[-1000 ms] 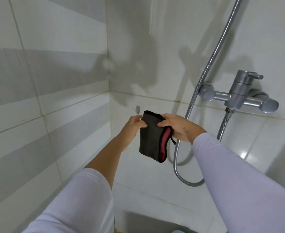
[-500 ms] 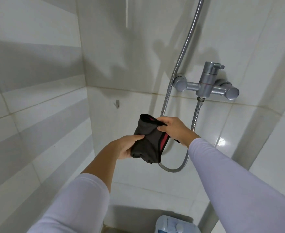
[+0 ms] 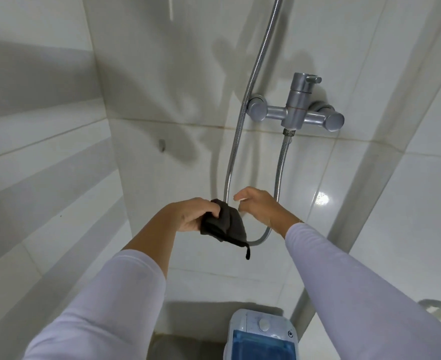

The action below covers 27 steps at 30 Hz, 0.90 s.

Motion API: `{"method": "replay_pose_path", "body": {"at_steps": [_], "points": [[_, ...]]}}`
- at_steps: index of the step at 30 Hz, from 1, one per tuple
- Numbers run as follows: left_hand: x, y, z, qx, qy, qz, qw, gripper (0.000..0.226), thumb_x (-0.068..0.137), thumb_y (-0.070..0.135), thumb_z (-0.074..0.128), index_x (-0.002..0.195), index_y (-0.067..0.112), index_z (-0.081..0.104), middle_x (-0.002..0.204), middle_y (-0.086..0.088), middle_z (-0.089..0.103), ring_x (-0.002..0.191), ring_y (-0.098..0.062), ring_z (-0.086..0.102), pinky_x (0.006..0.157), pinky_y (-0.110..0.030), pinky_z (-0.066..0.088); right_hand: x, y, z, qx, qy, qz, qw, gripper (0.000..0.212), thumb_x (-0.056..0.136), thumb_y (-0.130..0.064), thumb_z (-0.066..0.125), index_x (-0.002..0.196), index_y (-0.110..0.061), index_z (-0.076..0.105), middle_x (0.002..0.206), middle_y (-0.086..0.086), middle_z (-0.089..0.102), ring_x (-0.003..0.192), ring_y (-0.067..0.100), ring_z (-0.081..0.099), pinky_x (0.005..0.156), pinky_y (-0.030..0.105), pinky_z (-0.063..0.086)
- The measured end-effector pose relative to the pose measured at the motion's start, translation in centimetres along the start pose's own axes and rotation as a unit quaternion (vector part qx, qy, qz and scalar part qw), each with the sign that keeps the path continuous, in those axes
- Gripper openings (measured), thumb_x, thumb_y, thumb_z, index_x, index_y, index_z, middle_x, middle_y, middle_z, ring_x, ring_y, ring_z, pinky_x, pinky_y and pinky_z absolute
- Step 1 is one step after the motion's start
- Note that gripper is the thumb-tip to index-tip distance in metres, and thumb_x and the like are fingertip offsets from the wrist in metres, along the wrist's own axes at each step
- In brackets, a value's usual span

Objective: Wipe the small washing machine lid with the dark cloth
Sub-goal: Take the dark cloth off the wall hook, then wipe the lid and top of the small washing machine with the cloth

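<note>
My left hand [image 3: 189, 215] grips the dark cloth [image 3: 225, 226], bunched up at chest height in front of the tiled wall; a short loop dangles from its lower corner. Just to the right, my right hand [image 3: 262, 207] hovers with fingers loosely spread, apart from the cloth and holding nothing. The small washing machine [image 3: 262, 339] shows at the bottom edge, white with a translucent blue lid [image 3: 259, 345] and a round knob; only its top part is in view, well below both hands.
A chrome shower mixer [image 3: 296, 110] juts from the wall above the hands, and its metal hose [image 3: 250, 81] loops down behind the cloth and my right hand. Tiled walls close in on the left and back. A small hook [image 3: 161, 145] sticks out at the left.
My right hand has let go of the cloth and opened; the left hand now holds it alone, bunched. The view has tilted down, so more of the washing machine shows.
</note>
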State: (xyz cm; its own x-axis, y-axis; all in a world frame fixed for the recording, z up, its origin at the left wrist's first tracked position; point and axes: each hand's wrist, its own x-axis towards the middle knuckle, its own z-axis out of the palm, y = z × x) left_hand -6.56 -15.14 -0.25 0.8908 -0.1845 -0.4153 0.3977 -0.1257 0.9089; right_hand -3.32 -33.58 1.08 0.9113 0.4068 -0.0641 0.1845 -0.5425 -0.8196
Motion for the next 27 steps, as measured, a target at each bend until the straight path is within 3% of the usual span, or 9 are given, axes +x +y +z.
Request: {"method": "replay_pose_path", "body": {"at_steps": [4, 8, 13, 16, 19, 21, 24, 25, 27], "points": [[1.4, -0.4, 2.3, 0.026, -0.047, 0.006, 0.999, 0.025, 0.083, 0.000, 0.042, 0.101, 0.000, 0.059, 0.087, -0.015, 0.061, 0.071, -0.022, 0.056, 0.054, -0.026, 0.045, -0.7, 3.4, -0.3, 0.069, -0.091, 0.065, 0.991, 0.063, 0.083, -0.029, 0.069, 0.139, -0.027, 0.041, 0.125, -0.008, 0.055, 0.122, 0.014, 0.049, 0.101, 0.031, 0.039], [3.3, -1.1, 4.8, 0.040, -0.049, 0.006, 0.998, 0.036, 0.089, -0.002, 0.042, 0.122, -0.006, 0.054, 0.093, -0.013, 0.059, 0.072, -0.018, 0.058, 0.054, -0.023, 0.051, -2.2, 7.1, -1.3, 0.062, -0.096, 0.126, 0.985, 0.051, 0.080, -0.041, 0.069, 0.124, -0.018, 0.059, 0.123, 0.006, 0.063, 0.116, 0.024, 0.058, 0.103, 0.041, 0.046], [6.3, -2.9, 9.0, 0.045, -0.057, 0.005, 0.997, 0.015, 0.092, 0.000, 0.052, 0.095, 0.009, 0.064, 0.087, -0.007, 0.064, 0.080, -0.016, 0.060, 0.074, -0.024, 0.051, -3.9, 11.3, -2.2, 0.111, -0.059, 0.167, 0.978, 0.033, 0.076, -0.030, 0.075, 0.106, -0.018, 0.065, 0.100, 0.004, 0.069, 0.092, 0.020, 0.065, 0.089, 0.029, 0.053], [9.0, -5.0, 11.1, 0.047, 0.018, -0.012, 0.999, 0.012, 0.090, 0.007, 0.061, 0.102, 0.009, 0.060, 0.094, -0.006, 0.065, 0.090, -0.014, 0.063, 0.090, -0.027, 0.051, -4.8, 14.5, -2.4, 0.159, 0.005, 0.205, 0.966, 0.028, 0.078, -0.018, 0.073, 0.104, -0.017, 0.064, 0.095, 0.006, 0.068, 0.079, 0.018, 0.063, 0.072, 0.025, 0.053], [11.8, -8.1, 12.0, 0.135, 0.084, -0.041, 0.986, 0.017, 0.087, 0.012, 0.056, 0.104, 0.011, 0.058, 0.098, -0.005, 0.064, 0.091, -0.014, 0.061, 0.084, -0.027, 0.046, -5.5, 18.1, -2.4, 0.168, 0.071, 0.240, 0.953, 0.032, 0.077, -0.012, 0.070, 0.107, -0.011, 0.061, 0.105, 0.018, 0.068, 0.085, 0.034, 0.067, 0.080, 0.041, 0.057], [12.8, -10.3, 12.5, 0.209, 0.082, -0.055, 0.973, 0.015, 0.085, 0.016, 0.053, 0.099, 0.013, 0.058, 0.099, -0.004, 0.063, 0.090, -0.016, 0.059, 0.077, -0.026, 0.042, -5.9, 20.5, -2.0, 0.193, 0.092, 0.263, 0.941, 0.040, 0.077, -0.008, 0.068, 0.114, -0.005, 0.055, 0.110, 0.025, 0.065, 0.093, 0.045, 0.068, 0.084, 0.053, 0.056], [14.3, -13.7, 13.5, 0.306, 0.064, -0.070, 0.947, 0.029, 0.089, 0.020, 0.053, 0.116, 0.011, 0.057, 0.114, -0.005, 0.060, 0.108, -0.021, 0.057, 0.083, -0.026, 0.042, -5.8, 24.6, -0.8, 0.206, 0.125, 0.266, 0.933, 0.038, 0.075, -0.003, 0.065, 0.110, -0.012, 0.052, 0.114, 0.022, 0.061, 0.096, 0.046, 0.066, 0.083, 0.058, 0.055], [15.0, -15.0, 13.9, 0.331, 0.058, -0.071, 0.939, 0.026, 0.091, 0.020, 0.052, 0.114, 0.011, 0.058, 0.112, -0.004, 0.059, 0.110, -0.022, 0.055, 0.084, -0.025, 0.041, -5.7, 26.1, -0.1, 0.203, 0.135, 0.262, 0.934, 0.033, 0.075, -0.001, 0.062, 0.102, -0.020, 0.055, 0.114, 0.020, 0.062, 0.099, 0.043, 0.066, 0.085, 0.057, 0.054], [16.7, -18.2, 14.6, 0.367, 0.043, -0.067, 0.927, 0.007, 0.092, 0.018, 0.050, 0.086, 0.017, 0.055, 0.087, 0.003, 0.054, 0.088, -0.016, 0.054, 0.069, -0.018, 0.038, -5.3, 29.5, 1.3, 0.195, 0.147, 0.258, 0.935, 0.038, 0.076, 0.002, 0.057, 0.089, -0.033, 0.059, 0.113, 0.017, 0.064, 0.102, 0.039, 0.065, 0.090, 0.055, 0.053]]}}
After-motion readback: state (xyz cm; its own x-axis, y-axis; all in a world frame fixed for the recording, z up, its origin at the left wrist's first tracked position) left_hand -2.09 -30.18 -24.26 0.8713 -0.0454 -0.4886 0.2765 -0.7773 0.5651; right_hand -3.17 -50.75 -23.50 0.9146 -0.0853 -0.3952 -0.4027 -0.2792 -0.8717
